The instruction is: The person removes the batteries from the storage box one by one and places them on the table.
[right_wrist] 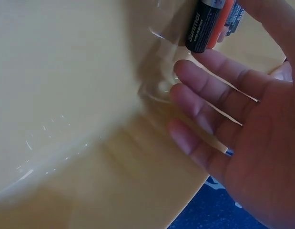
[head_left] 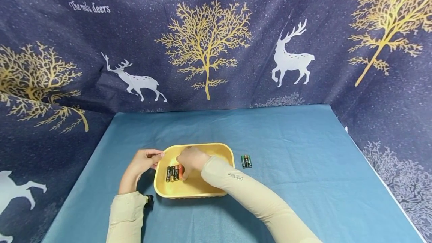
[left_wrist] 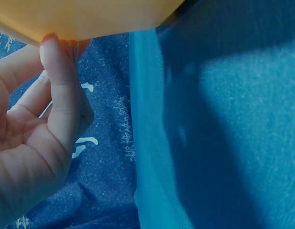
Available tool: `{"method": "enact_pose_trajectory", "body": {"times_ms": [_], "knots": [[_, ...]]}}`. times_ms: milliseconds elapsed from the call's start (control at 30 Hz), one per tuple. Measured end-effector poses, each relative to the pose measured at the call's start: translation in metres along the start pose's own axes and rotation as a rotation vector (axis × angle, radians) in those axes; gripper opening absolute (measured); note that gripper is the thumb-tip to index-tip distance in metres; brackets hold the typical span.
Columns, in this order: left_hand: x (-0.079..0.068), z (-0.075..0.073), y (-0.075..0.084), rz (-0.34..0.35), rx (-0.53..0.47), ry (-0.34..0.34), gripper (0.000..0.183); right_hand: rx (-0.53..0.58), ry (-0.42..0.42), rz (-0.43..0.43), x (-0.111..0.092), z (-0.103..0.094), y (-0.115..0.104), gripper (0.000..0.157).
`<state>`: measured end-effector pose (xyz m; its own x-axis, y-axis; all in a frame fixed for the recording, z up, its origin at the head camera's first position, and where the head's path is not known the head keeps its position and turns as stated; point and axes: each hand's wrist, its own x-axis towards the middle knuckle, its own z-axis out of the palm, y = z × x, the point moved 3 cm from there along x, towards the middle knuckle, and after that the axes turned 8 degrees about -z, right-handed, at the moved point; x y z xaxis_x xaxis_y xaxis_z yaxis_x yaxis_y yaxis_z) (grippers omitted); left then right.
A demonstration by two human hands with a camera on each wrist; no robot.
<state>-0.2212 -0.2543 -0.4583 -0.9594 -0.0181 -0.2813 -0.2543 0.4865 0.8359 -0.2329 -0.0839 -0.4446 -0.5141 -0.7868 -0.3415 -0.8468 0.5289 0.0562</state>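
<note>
A yellow plastic basin (head_left: pixel 192 195) stands on the blue cloth. At its left rim, my left hand (head_left: pixel 143 162) pinches the edge between thumb and fingertips. My right hand (head_left: pixel 193 158) reaches inside the basin, over a row of batteries (head_left: pixel 172 174), several black and one orange (head_left: pixel 180 171). In the right wrist view, a black battery (right_wrist: pixel 202 26) lies alongside the orange one, its lower end at my index fingertip. The thumb extends past its other side, and the remaining fingers (right_wrist: pixel 199 112) spread near the basin wall. My hand hides this battery in the head view.
More batteries (head_left: pixel 246 161), green and black, lie side by side on the blue tablecloth (head_left: pixel 303 153), right of the basin. A dark curtain (head_left: pixel 236 48) printed with deer and trees hangs behind the table and along its sides.
</note>
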Motion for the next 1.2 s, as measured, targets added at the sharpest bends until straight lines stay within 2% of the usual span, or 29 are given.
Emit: {"method": "enact_pose_trajectory", "body": {"times_ms": [267, 500, 1200], "knots": [[0.001, 0.0, 0.0, -0.014, 0.0, 0.002, 0.032, -0.013, -0.053, 0.061, -0.002, 0.002, -0.001, 0.038], [-0.001, 0.001, 0.001, -0.026, 0.002, 0.006, 0.03, -0.036, -0.038, 0.043, -0.003, 0.002, -0.001, 0.039], [0.0, 0.001, 0.0, -0.03, 0.001, 0.004, 0.03, 0.004, -0.019, 0.034, -0.015, -0.004, 0.004, 0.044]]}}
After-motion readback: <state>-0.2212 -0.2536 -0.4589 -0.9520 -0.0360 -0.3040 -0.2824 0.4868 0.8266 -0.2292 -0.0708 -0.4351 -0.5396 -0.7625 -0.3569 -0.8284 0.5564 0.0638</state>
